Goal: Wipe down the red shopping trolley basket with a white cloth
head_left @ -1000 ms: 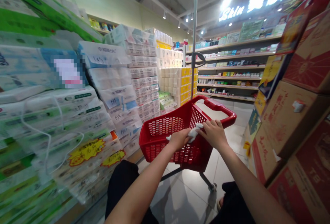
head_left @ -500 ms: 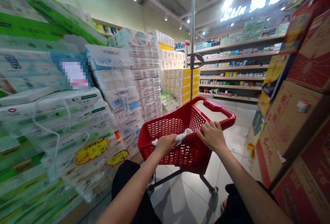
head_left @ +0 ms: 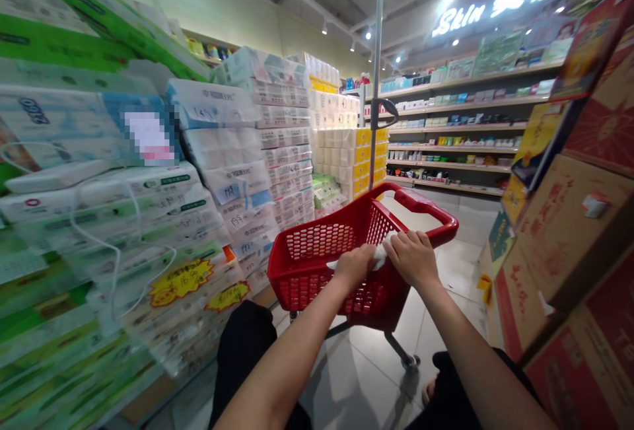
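Note:
A red plastic shopping cart (head_left: 302,244) stands in front of my knees, its handle toward the upper right. My left hand (head_left: 354,267) is closed around a white cloth (head_left: 380,255) and presses it along the cart's near top rim. One end of the cloth pokes out to the left of that hand, and its other end reaches my right hand. The fingers of my right hand (head_left: 412,258) curl over the same rim, close to the handle end, touching or nearly touching the cloth. Under the basket a dark leg frame with casters shows in part.
Tall stacks of packaged tissue paper (head_left: 222,176) line the left side. A white cable (head_left: 117,265) hangs over them. Cardboard boxes (head_left: 564,225) are piled on the right. Behind the cart rises a metal pole (head_left: 379,47), with stocked shelves (head_left: 456,129) farther back.
My left hand has slid the cloth to the right along the rim, closer to my right hand. My right hand stays at the rim, its fingers now beside the cloth.

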A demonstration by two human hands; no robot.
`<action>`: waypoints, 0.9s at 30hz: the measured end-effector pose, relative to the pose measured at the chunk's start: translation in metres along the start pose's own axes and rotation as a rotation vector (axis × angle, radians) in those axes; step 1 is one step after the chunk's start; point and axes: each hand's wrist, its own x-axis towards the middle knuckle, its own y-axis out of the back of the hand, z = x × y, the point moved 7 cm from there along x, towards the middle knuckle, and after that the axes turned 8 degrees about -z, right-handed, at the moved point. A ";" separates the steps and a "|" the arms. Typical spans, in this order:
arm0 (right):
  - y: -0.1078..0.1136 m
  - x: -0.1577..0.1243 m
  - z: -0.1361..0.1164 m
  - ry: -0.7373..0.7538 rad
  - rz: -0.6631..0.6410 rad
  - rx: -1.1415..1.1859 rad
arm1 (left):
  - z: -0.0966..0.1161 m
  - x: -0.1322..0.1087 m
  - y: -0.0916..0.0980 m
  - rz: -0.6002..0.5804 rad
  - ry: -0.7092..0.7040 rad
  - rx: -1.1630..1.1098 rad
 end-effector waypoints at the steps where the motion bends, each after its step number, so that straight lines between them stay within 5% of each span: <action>1: 0.000 0.000 0.003 0.006 0.001 0.002 | -0.008 -0.006 -0.001 -0.020 0.023 0.012; 9: -0.001 -0.005 0.021 0.015 0.019 -0.007 | -0.084 -0.070 0.000 -0.051 0.112 0.132; 14: 0.003 -0.008 0.019 -0.008 0.024 -0.014 | -0.116 -0.084 -0.002 -0.028 0.186 0.144; 19: 0.002 -0.003 -0.001 0.021 0.002 -0.042 | -0.115 -0.072 -0.006 -0.018 0.189 0.170; 24: -0.026 0.001 -0.047 0.089 -0.079 0.011 | -0.097 -0.058 -0.008 0.022 0.163 0.195; 27: -0.037 -0.001 -0.054 0.031 -0.059 0.024 | -0.086 -0.052 -0.011 0.051 0.164 0.195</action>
